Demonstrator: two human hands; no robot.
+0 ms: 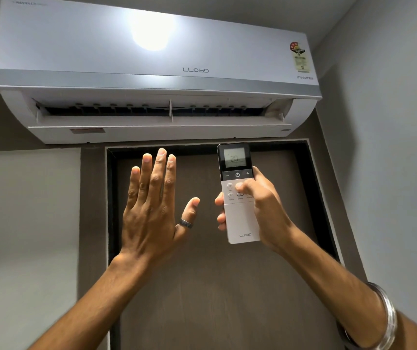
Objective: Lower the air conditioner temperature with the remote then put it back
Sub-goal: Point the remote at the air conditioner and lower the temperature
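A white wall-mounted air conditioner [152, 72] fills the upper part of the head view, its lower flap open. My right hand [263, 210] grips a slim white remote [240, 221] upright below the unit. The remote's small screen reads 20, and my thumb rests on the round buttons just under the dark minus, power and plus strip. My left hand [152, 208] is raised beside it, flat, back towards me, fingers spread, holding nothing. A dark ring sits on its thumb.
Behind both hands is a brown door [202, 286] in a black frame [110, 198]. Grey walls stand on the left and right. A metal bangle [389, 322] circles my right forearm.
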